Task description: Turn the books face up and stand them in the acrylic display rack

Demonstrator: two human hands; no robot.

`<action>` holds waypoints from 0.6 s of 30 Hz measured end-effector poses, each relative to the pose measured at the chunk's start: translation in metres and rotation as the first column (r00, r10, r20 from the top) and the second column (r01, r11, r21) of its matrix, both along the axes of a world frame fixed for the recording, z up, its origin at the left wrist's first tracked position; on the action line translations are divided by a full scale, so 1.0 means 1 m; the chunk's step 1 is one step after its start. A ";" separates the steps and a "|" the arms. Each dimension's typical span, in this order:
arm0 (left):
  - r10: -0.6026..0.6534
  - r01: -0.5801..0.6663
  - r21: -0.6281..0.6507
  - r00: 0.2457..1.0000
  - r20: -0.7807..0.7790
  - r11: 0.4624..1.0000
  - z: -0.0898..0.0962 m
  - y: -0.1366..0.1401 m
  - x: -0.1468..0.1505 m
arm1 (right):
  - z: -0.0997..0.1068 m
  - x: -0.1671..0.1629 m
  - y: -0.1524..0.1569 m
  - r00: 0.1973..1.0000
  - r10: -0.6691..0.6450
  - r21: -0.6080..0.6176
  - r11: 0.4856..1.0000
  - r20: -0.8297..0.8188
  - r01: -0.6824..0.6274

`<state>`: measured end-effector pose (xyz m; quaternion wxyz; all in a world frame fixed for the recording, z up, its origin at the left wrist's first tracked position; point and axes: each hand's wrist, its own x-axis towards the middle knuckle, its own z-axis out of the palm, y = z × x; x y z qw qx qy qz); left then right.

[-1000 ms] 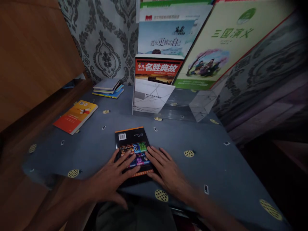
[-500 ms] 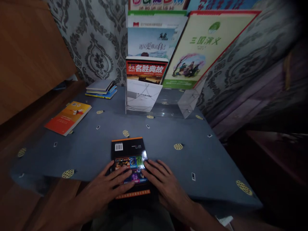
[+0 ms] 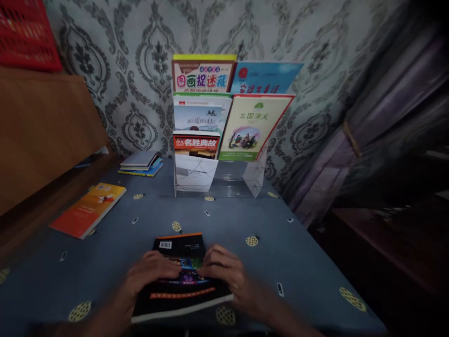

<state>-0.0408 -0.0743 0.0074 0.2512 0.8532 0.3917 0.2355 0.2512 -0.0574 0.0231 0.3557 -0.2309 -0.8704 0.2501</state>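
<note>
Left hand (image 3: 149,274): palm down on the black book (image 3: 182,281), fingers curled over the cover's left half, gripping the book near its middle. Right hand (image 3: 224,274): likewise on the cover's right half, fingers bent, knuckles raised, thumb side hidden; holding the same book. Fingertips of both hands nearly meeting over the coloured picture panel.

Black book: back cover up, barcode at the far left corner, orange band along far edge and another near the close edge; near edge lifted, white page block showing, far edge resting on the blue tablecloth (image 3: 301,262). Positioned at the near middle of the table.

Blue tablecloth: dotted with yellow round motifs and small white tags, all around the black book.

Orange book (image 3: 87,210): flat on the cloth, well apart from the black book, to its far left.

Small stack of books (image 3: 141,163): flat, beyond the orange book, far left of the black book, near the wall.

Clear display rack (image 3: 254,175): straight beyond the black book, against the wall; tiers of upright books, among them a red-banded title (image 3: 196,145) low on the left, a green-covered one (image 3: 250,126) on the right, a yellow-topped one (image 3: 203,75) highest.

Patterned wallpaper (image 3: 140,70): behind the rack. Wooden panel (image 3: 42,131): far left of the black book. Red crate (image 3: 24,32): above that panel.
</note>
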 end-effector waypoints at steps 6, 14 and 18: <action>0.142 -0.086 -0.176 0.929 0.340 0.981 0.021 0.023 0.012 | -0.005 -0.006 0.034 0.992 -0.074 -0.050 0.996 -0.104 0.069; 0.677 -0.539 -0.412 0.562 0.475 0.735 0.001 0.076 0.021 | -0.021 -0.041 0.085 0.947 -0.262 -0.418 0.893 -0.185 0.165; 0.743 -0.543 -0.523 0.353 0.569 0.658 0.002 0.098 0.034 | -0.028 -0.056 0.107 0.905 -0.324 -0.537 0.833 -0.276 0.135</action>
